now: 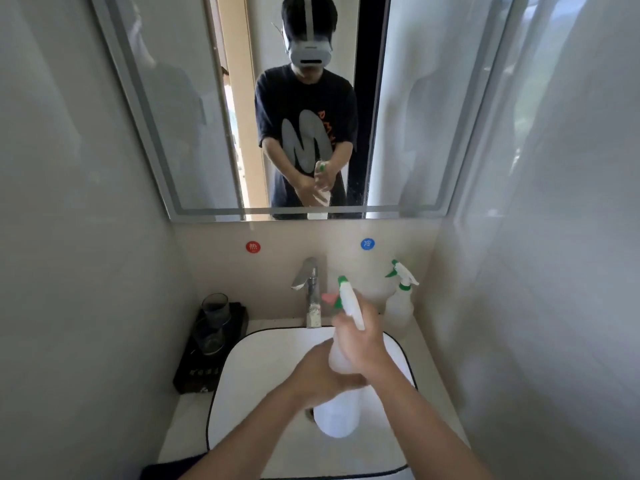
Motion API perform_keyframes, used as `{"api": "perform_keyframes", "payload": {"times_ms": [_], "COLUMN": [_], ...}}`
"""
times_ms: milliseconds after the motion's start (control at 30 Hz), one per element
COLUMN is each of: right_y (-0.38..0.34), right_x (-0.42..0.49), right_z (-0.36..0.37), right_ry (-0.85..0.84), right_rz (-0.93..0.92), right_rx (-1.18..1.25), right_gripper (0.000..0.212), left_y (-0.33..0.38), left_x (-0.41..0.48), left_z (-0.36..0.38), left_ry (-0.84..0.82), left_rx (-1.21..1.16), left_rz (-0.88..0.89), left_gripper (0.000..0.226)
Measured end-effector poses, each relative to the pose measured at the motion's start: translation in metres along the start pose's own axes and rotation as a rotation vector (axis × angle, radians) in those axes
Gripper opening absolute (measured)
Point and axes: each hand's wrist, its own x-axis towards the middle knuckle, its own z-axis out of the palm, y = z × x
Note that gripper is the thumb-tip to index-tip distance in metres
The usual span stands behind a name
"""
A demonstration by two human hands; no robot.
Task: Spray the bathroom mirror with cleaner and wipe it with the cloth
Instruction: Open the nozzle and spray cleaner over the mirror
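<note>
I hold a translucent white spray bottle (337,415) with a green and white trigger head over the sink, tilted with its nozzle toward the wall. My right hand (360,336) wraps its neck just below the trigger. My left hand (320,374) grips the bottle's body from the left. The mirror (173,116) hangs on the wall above and reflects me with the bottle. A dark cloth (166,469) lies at the counter's front left corner, partly cut off by the frame edge.
A second spray bottle (400,299) stands on the counter at the back right. A chrome faucet (311,289) rises behind the white sink (249,375). A dark tray (207,351) with two glasses sits at the left. Walls close in on both sides.
</note>
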Motion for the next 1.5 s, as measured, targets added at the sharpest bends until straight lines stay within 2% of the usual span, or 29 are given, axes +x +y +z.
{"api": "perform_keyframes", "payload": {"times_ms": [100,167,300,400,700,800,867,967,1067,1167,1267,1367,1500], "right_y": [-0.032,-0.046,-0.059,-0.061,-0.058,-0.054,-0.052,-0.052,-0.052,-0.044,-0.042,-0.037,-0.035], "right_x": [0.026,0.039,0.053,0.058,0.069,0.068,0.067,0.067,0.062,0.056,0.05,0.046,0.04], "right_z": [-0.012,-0.018,-0.025,-0.031,-0.053,-0.068,-0.08,-0.1,-0.123,-0.137,-0.144,-0.152,-0.16], "right_ry": [-0.013,-0.025,0.028,0.102,0.279,0.314,0.327,0.296,0.221,0.226,0.371,0.483,0.528], "right_rz": [-0.085,-0.133,-0.173,-0.174,-0.122,-0.144,-0.173,-0.18,-0.165,-0.182,-0.171,-0.112,-0.064], "right_rx": [0.039,0.045,0.001,-0.044,-0.087,-0.068,-0.05,-0.042,-0.001,0.01,-0.007,-0.037,-0.067], "right_gripper": [0.028,0.011,0.03,0.043,0.05,0.042,0.028,0.032,0.009,0.024,0.014,0.033,0.051], "left_y": [0.028,0.043,0.062,0.072,0.094,0.102,0.109,0.12,0.134,0.143,0.148,0.15,0.149], "left_x": [0.011,0.015,0.022,0.025,0.042,0.052,0.056,0.063,0.068,0.073,0.071,0.067,0.066], "left_z": [-0.009,-0.013,-0.014,-0.011,0.0,0.01,0.019,0.029,0.038,0.047,0.059,0.071,0.083], "left_ry": [0.117,0.16,0.155,0.115,0.016,-0.022,-0.029,-0.033,-0.066,-0.107,-0.156,-0.183,-0.219], "left_rx": [-0.078,-0.125,-0.175,-0.165,-0.127,-0.11,-0.079,-0.053,-0.013,0.003,0.051,0.069,0.046], "left_rz": [0.04,0.073,0.089,0.095,0.116,0.127,0.14,0.148,0.175,0.205,0.214,0.197,0.21], "left_gripper": [0.05,0.048,0.052,0.045,0.028,0.029,0.035,0.049,0.045,0.036,0.036,0.035,0.031]}}
